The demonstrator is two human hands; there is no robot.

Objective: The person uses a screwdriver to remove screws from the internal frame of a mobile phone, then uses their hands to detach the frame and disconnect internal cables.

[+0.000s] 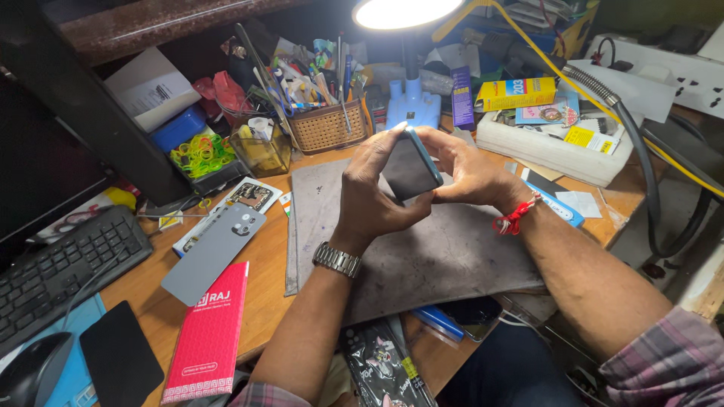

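On the worktop (264,294) lies one grey mat (422,256); above it, one dark phone (411,167) sits tilted in two hands. It looks light, stiff, smooth and breakable, best held by its edges. Left hand (371,192) and right hand (467,169) each clamp its grip on a side.

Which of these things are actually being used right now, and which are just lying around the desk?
In use: phone, held by left hand and right hand over the grey mat.

Lying about: grey back cover, red box, keyboard, wicker basket of pens, rubber bands, lamp.
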